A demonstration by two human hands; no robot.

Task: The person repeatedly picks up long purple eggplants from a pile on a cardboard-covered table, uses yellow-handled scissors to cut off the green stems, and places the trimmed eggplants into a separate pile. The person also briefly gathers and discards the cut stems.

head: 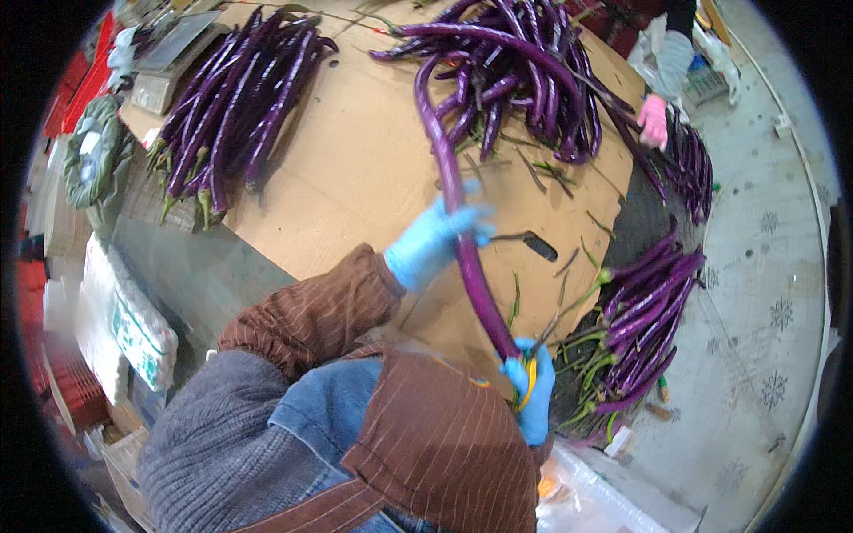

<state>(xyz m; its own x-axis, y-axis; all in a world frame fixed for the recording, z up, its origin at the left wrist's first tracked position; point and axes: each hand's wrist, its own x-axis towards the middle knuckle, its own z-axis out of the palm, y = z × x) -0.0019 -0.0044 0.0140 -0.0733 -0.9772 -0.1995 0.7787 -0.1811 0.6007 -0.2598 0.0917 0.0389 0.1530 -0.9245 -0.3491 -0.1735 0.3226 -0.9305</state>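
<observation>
A long purple eggplant point(476, 283) runs from above the cardboard down towards my apron. My left hand point(436, 240), in a blue glove, wraps around its middle. Its lower end meets my right hand point(536, 393), gloved in blue too. That hand also grips a yellow looped handle point(528, 385), apparently of scissors; the blades cannot be made out. Beyond my hands a large heap of long eggplants point(526, 73) lies on the cardboard sheet point(346, 153). A neater bundle of eggplants point(243, 100) lies to the far left, stem ends towards me.
More eggplants point(650, 320) with green stems lie at the right edge. Cut stems point(533, 172) litter the cardboard near its oblong slot point(540, 246). A co-worker's pink-gloved hand point(653, 121) is beside another eggplant pile point(690, 166). A scale point(170, 60) stands far left.
</observation>
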